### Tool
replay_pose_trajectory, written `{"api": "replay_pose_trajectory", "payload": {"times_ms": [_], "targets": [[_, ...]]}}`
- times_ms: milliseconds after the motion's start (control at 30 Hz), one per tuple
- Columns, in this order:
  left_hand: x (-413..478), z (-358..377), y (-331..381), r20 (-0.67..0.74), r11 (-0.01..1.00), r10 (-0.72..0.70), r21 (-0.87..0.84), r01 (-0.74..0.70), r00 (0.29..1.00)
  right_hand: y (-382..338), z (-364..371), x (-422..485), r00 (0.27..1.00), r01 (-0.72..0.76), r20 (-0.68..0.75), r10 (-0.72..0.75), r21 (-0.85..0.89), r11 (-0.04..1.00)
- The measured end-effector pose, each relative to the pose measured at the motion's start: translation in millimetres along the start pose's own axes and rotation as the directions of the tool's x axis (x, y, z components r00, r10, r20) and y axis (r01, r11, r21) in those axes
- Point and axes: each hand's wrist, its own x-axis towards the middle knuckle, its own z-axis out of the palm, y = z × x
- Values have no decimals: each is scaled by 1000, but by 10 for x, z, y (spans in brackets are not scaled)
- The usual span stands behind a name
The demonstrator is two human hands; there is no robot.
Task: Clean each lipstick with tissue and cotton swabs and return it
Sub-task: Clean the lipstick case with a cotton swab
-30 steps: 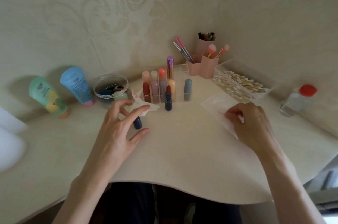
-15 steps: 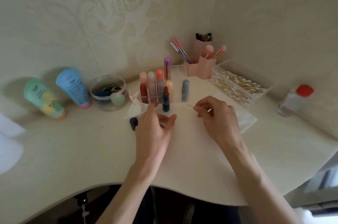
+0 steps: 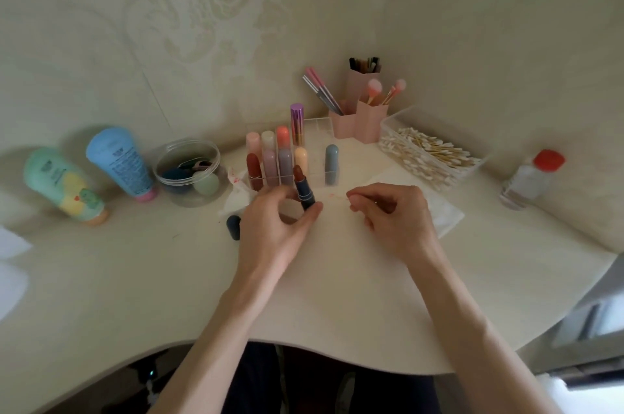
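My left hand (image 3: pixel 277 227) pinches the base of an uncapped dark-blue lipstick (image 3: pixel 303 190) with a brown-red tip, tilted just in front of the clear lipstick organizer (image 3: pixel 317 129). Its dark cap (image 3: pixel 233 227) lies on the table left of that hand. My right hand (image 3: pixel 393 221) pinches a thin cotton swab (image 3: pixel 332 194) whose tip points left toward the lipstick. Several capped lipsticks (image 3: pixel 285 162) stand in the organizer. A stained tissue (image 3: pixel 238 192) lies crumpled behind my left hand. Another tissue (image 3: pixel 445 214) lies flat under my right hand.
A clear box of cotton swabs (image 3: pixel 429 156) stands at the back right, pink brush cups (image 3: pixel 363 119) behind it. A small bottle with a red cap (image 3: pixel 530 178) is at far right. Two tubes (image 3: pixel 118 165) and a round clear jar (image 3: pixel 190 172) stand left.
My left hand left the stained tissue, moved right and took hold of the uncapped lipstick. My right hand came off the flat tissue and carried a cotton swab toward the lipstick.
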Motion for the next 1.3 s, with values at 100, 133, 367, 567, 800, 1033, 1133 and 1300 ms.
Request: {"api": "replay_pose_trajectory", "payload": {"times_ms": [100, 133, 367, 567, 800, 1033, 1133, 1300], "targets": [[-69, -116, 38, 198, 951, -113, -261, 164, 974, 7, -4, -3, 999, 26, 31, -29, 85, 996], [-76, -153, 20, 233, 944, -104, -284, 170, 967, 2, -5, -5, 998, 38, 40, -43, 100, 994], [-78, -390, -75, 398, 932, 28, -341, 119, 917, -155, 18, 16, 953, 155, 247, -176, 102, 983], [-101, -404, -157, 407, 897, 67, -424, 123, 911, -208, 156, -4, 913, 224, 298, -279, 207, 952], [-122, -428, -183, 408, 881, 88, -457, 120, 909, -153, 253, -82, 935, 210, 244, -257, 202, 957], [-119, -418, -209, 414, 891, 100, -442, 103, 905, -151, 270, -117, 933, 242, 237, -272, 148, 959], [-131, -417, -206, 413, 899, 102, -429, 95, 905, -156, 277, -129, 935, 242, 228, -273, 154, 958], [-140, -413, -204, 418, 907, 122, -415, 70, 900, -160, 309, -139, 935, 252, 216, -282, 156, 955]]}}
